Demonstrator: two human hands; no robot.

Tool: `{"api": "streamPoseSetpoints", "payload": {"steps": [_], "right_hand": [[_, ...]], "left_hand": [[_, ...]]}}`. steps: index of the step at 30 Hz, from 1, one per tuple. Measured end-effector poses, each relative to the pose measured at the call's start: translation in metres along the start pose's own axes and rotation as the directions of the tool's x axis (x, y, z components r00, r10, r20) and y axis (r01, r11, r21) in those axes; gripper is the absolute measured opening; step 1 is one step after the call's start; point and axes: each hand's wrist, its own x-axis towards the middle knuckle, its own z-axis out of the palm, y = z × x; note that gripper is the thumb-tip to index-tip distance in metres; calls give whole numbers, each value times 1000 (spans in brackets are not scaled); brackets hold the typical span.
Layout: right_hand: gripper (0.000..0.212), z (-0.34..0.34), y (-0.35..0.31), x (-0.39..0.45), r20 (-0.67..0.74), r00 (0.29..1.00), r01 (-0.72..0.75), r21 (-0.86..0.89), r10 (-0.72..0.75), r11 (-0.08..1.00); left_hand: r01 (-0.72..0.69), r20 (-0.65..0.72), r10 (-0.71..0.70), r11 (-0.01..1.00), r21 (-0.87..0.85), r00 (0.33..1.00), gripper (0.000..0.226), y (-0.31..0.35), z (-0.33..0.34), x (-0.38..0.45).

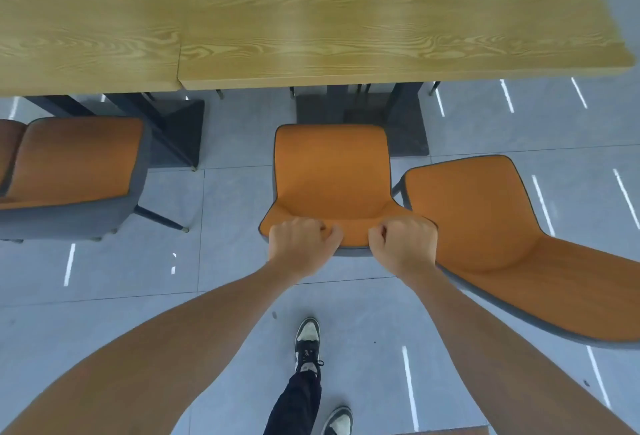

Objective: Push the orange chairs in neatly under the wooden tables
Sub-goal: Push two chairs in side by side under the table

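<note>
An orange chair (330, 171) with a grey shell stands in the middle, its seat front a short way from the edge of the wooden table (381, 36). My left hand (301, 244) and my right hand (405, 244) both grip the top of its backrest, side by side. A second orange chair (485, 220) stands at an angle close on the right, pulled out from the table and touching or nearly touching the held chair. A third orange chair (76, 161) stands at the left in front of another wooden table (86, 26).
Dark table bases (180, 130) stand under both tables. The grey tiled floor (138, 279) reflects ceiling lights. My feet in black-and-white shoes (306, 341) are just behind the middle chair.
</note>
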Motion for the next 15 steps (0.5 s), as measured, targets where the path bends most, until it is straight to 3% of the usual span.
{"api": "streamPoseSetpoints", "payload": {"steps": [7, 15], "right_hand": [[38, 6, 18, 65, -27, 1000, -6, 13, 6, 1000], [34, 13, 18, 87, -186, 977, 115, 64, -102, 991]], "left_hand": [[-14, 13, 14, 1000, -9, 1000, 63, 15, -15, 61], [-22, 24, 21, 998, 58, 999, 68, 10, -16, 89]]}}
